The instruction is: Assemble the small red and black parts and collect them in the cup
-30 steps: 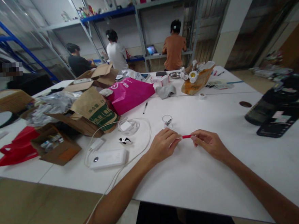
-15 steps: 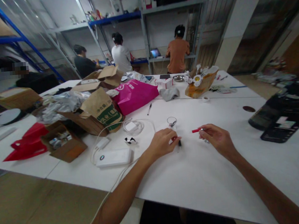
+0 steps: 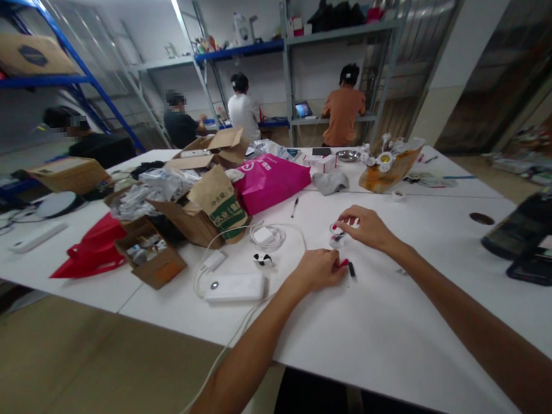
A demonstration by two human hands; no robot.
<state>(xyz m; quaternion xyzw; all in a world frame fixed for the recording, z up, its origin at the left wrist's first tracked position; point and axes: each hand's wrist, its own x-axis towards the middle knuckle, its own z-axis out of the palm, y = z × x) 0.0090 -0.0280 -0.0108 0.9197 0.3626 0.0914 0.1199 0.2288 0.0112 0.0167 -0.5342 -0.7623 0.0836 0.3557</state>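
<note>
My left hand rests low over the white table with its fingers closed on a small red piece. Just right of those fingertips lies a short black object, perhaps a pen cap. My right hand is pinched over a small clear round container, and a tiny red piece shows at its fingertips. What lies inside the container is mostly hidden and too small to make out.
A white power bank, a coiled white cable with a charger and a black-and-white object lie left. Boxes and a magenta bag stand behind. A phone leans at right. Several people sit at the far shelves.
My right hand has moved left and away from me, to above the clear container. A red piece now shows at my left fingertips; earlier a red stick was in my right hand. The view has shifted.
</note>
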